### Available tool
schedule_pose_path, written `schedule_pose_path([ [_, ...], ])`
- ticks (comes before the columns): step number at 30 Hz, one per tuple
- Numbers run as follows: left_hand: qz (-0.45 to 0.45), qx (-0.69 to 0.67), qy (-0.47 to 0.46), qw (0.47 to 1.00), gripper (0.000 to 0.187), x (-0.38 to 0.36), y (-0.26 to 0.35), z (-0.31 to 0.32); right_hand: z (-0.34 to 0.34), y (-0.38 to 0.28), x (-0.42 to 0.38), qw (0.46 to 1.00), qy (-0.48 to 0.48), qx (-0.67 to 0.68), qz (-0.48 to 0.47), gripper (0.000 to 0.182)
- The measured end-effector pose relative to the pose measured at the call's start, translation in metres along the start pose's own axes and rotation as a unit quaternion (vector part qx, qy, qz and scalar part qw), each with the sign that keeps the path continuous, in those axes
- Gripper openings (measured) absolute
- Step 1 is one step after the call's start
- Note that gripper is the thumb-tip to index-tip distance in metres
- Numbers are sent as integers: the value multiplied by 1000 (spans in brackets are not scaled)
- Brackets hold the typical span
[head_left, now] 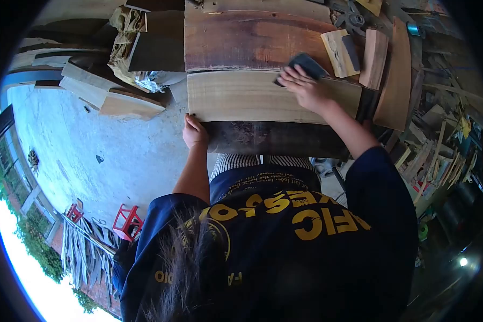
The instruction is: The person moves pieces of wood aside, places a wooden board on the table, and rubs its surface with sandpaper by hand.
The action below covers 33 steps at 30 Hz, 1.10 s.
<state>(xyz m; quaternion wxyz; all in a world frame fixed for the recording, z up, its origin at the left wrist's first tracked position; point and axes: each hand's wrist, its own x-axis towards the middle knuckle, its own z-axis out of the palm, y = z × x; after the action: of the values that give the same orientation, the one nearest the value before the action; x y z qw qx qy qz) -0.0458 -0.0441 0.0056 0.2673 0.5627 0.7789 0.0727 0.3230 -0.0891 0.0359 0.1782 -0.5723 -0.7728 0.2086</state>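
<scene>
A pale, long wooden board [236,99] lies across the workbench before me. My left hand [195,130] grips its near left corner, thumb at the edge and fingers partly hidden. My right hand [305,90] presses on a dark grey piece of sandpaper [309,65] at the board's far edge, right of its middle. Slight blur covers the right fingers. Beyond the pale board, a reddish-brown plank [241,40] sits along the bench. Below the near edge is a dark bench side [273,138].
Wood blocks [374,59] and a long curved wood piece [395,75] lie on the right. Offcuts [107,96] and crumpled wrapping [126,45] are at the left. Scrap wood [432,155] heaps on the right floor. A red stool [127,221] stands at lower left.
</scene>
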Motion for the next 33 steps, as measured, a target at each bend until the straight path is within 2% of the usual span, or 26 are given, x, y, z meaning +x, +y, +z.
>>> schedule_pose_path([
  [3,4,4,9,1000,59,-2,4,-1,39,-27,77,993,-43,20,-109,42],
  [5,7,6,6,1000,56,-1,5,-3,84,-59,127,990,-49,40,-129,48],
  [7,12,10,0,1000,53,-2,5,-3,97,-100,166,987,-69,10,-143,45],
  [10,7,-15,10,1000,51,0,-2,1,98,-114,161,988,-112,-16,-106,46],
  [11,11,-12,21,1000,50,2,-9,6,96,-98,143,986,-80,-44,-138,46],
  [12,8,-12,25,1000,50,1,-7,5,83,-81,119,987,-105,-13,-118,46],
  [14,0,2,6,1000,46,2,-9,5,36,-45,60,986,-127,-64,-84,49],
  [15,3,-4,4,1000,44,1,-6,2,-4,-37,33,980,-182,-70,-32,53],
  [18,6,5,-15,1000,40,-1,2,-4,-47,5,-55,955,-251,-151,54,60],
  [21,9,-5,-34,999,38,0,3,-6,-53,8,-62,942,-274,-189,48,61],
  [22,2,-8,-30,1000,38,0,3,-7,-43,9,-56,941,-271,-200,14,63],
  [24,-1,7,-22,1000,38,-1,3,-6,-27,-19,-2,940,-289,-178,-39,63],
  [26,-4,-6,-10,1000,39,-2,0,-4,5,-49,53,956,-248,-119,-99,61],
  [27,0,-18,2,1000,39,-1,0,-2,18,-70,81,952,-260,-119,-111,58],
  [29,-9,-17,5,1000,39,1,-6,2,55,-98,122,965,-198,-79,-155,55],
  [31,-14,-15,7,1000,40,-1,-4,3,87,-121,144,975,-151,-63,-152,51],
  [33,-21,-10,-7,1000,42,-1,2,-4,86,-124,141,980,-128,-58,-139,51],
])
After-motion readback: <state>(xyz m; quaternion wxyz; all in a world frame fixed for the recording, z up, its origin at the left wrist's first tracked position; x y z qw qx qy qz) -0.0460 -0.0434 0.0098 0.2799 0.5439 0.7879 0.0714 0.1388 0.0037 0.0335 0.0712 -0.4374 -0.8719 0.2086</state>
